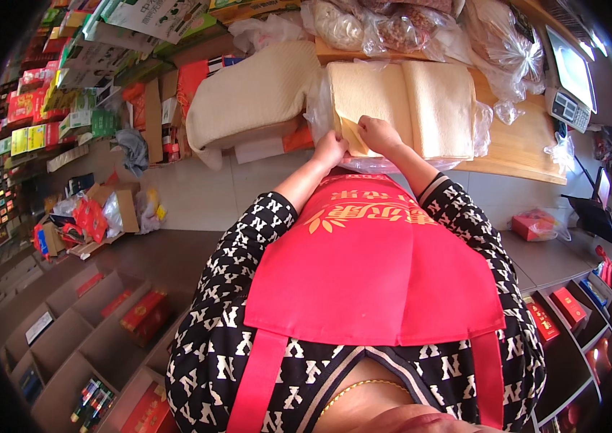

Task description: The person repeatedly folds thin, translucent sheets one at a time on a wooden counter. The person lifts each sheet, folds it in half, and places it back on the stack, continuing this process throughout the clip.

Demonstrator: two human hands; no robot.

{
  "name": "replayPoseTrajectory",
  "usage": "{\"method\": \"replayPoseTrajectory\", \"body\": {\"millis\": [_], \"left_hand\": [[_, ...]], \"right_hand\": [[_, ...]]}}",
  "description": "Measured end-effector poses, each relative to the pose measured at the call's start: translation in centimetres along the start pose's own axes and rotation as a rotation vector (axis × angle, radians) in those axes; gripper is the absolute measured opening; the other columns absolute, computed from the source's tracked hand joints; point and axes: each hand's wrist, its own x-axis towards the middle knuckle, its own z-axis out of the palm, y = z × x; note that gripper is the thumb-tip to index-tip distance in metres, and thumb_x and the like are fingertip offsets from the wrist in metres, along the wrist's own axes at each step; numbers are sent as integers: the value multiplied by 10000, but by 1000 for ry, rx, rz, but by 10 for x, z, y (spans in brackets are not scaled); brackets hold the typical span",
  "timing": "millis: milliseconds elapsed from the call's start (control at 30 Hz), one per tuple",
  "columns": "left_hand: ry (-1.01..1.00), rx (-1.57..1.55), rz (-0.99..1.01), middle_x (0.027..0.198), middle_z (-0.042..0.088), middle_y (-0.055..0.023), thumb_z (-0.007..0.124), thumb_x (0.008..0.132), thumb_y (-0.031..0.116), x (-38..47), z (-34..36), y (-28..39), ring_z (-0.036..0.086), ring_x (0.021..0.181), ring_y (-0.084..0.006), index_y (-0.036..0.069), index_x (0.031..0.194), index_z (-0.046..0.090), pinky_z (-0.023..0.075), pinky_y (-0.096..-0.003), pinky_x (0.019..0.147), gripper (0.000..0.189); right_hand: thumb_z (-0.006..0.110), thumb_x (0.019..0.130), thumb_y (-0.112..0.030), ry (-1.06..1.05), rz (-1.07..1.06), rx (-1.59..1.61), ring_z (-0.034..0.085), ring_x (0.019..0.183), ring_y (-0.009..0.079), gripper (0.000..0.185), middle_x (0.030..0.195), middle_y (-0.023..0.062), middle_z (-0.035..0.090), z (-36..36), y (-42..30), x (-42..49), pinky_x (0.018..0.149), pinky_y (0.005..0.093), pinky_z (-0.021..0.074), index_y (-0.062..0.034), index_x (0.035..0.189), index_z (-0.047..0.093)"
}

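A stack of thin cream-coloured sheets [373,89] lies on a clear plastic bag [379,164] before me. The material of the sheets is not certain. On its right a folded thick layer of the same colour [440,108] sits against it. My left hand [333,148] pinches the near left corner of the stack. Close beside it, my right hand [379,134] has its fingers curled on a turned-up yellowish sheet edge [353,135]. The fingertips of both hands are partly hidden.
A cream ribbed cloth [254,89] drapes over something at the left. Filled clear plastic bags [387,27] stand behind the stack. A digital scale [571,103] is on the right of the wooden counter [517,146]. An open cardboard box [127,208] of packaging sits on the floor.
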Motion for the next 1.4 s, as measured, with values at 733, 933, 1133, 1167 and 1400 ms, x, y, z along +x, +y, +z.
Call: {"method": "replayPoseTrajectory", "body": {"millis": [733,933,1133,1167,1400], "left_hand": [[-59,-13,-118,960,557,-119,508,919,131,4,-9,-9,602,765,-198,-19,1076,480,585,-346,697,219],[-98,-86,-82,980,566,-123,506,918,141,4,-12,-16,609,776,-209,-10,1094,478,580,-344,692,233],[-61,-112,-57,908,592,-117,520,907,125,-3,-5,-6,629,706,-192,-15,1057,475,576,-304,621,210],[-50,-131,-55,912,591,-117,522,906,120,-3,-6,-8,629,704,-190,-10,1064,471,576,-304,615,211],[-73,-134,-81,827,619,-87,513,924,87,4,-7,-6,630,663,-174,14,993,539,558,-276,573,104]], "right_hand": [[465,937,-262,133,1,-246,670,816,347,235,896,159,683,-100,-14,-5,693,438,518,-139,1089,596],[551,900,-202,629,27,180,646,791,324,153,863,161,667,-168,41,-41,718,392,495,-84,944,639],[596,881,-209,767,481,-259,593,983,305,189,997,156,639,-151,129,-77,832,410,465,-83,1019,631],[605,873,-203,792,532,-419,574,1026,311,200,1031,155,629,-141,129,-81,859,421,457,-97,1042,628],[667,822,-444,85,137,241,665,809,316,421,840,179,681,-33,-20,-31,735,407,513,-32,902,654]]}}
